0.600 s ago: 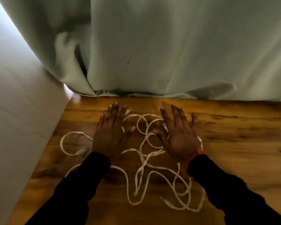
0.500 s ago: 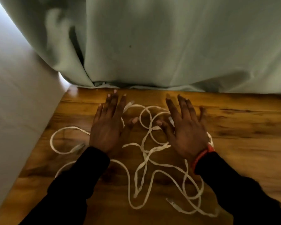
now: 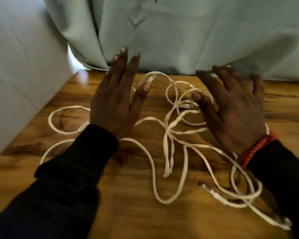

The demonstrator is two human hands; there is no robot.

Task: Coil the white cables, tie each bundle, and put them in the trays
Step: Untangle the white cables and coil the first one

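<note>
White cables (image 3: 169, 135) lie in a loose tangle of loops across the wooden table (image 3: 128, 213). One plug end (image 3: 150, 79) shows near the far edge, another plug end (image 3: 214, 194) lies at the front right. My left hand (image 3: 114, 100) is spread flat, palm down, over the left loops with its fingers straight. My right hand (image 3: 231, 107) is spread flat over the right loops, a red cord bracelet (image 3: 255, 149) on its wrist. Neither hand holds a cable. No trays are in view.
A pale green curtain (image 3: 188, 31) hangs along the table's far edge, and my fingertips reach it. A white wall (image 3: 16, 66) borders the table on the left.
The view has tilted down and closer. Both hands have slid forward over the cables until their fingertips reach the curtain's hem; the cables have not visibly moved.
</note>
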